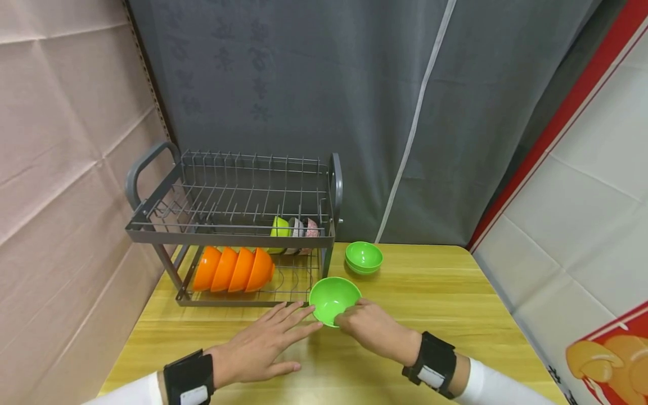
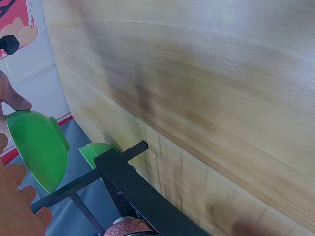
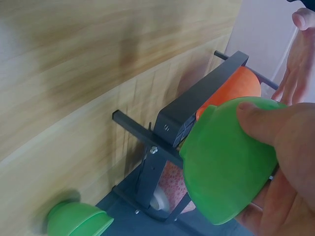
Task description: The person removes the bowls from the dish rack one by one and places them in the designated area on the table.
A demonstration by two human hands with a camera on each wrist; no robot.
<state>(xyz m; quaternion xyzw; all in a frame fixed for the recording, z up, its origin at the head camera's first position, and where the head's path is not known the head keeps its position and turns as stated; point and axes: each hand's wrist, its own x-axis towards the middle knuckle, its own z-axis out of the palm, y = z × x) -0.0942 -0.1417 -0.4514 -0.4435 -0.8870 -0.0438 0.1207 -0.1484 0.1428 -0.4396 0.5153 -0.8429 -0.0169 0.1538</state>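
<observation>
- As seen in the head view, found green bowl [image 1: 329,293] just below centre of frame, held clear of the tabletop [image 1: 455,315], tilted with mouth toward camera.
- Noted right hand [image 1: 377,332] grasping this bowl at its lower right rim; in right wrist view, saw thumb laid along the green outer wall.
- Noted left hand [image 1: 265,346] released, with fingers straight and spread and back upward, at lower centre of frame, just beside the bowl's left edge. Cannot tell contact with the rim.
- Logged stack of green bowls [image 1: 363,257], at least two, on the tabletop, right of frame centre, near right end of rack.
- Logged dark grey two-tier dish rack [image 1: 228,239] left of centre, standing on the tabletop.
- On lower tier, toward left, counted four orange bowls [image 1: 224,271] set on their sides in an overlapping row.
- Farther back and to the right on that tier, saw lime bowl [image 1: 280,228], greyish bowl [image 1: 296,229] and pink speckled bowl [image 1: 311,229], partly hidden by upper-tier wires.
- Noted black wristband [image 1: 189,374] at lower left, another at lower right, both above white sleeves.
- Recorded grey curtain [image 1: 314,84] across top of frame, with pale strip running down it.
</observation>
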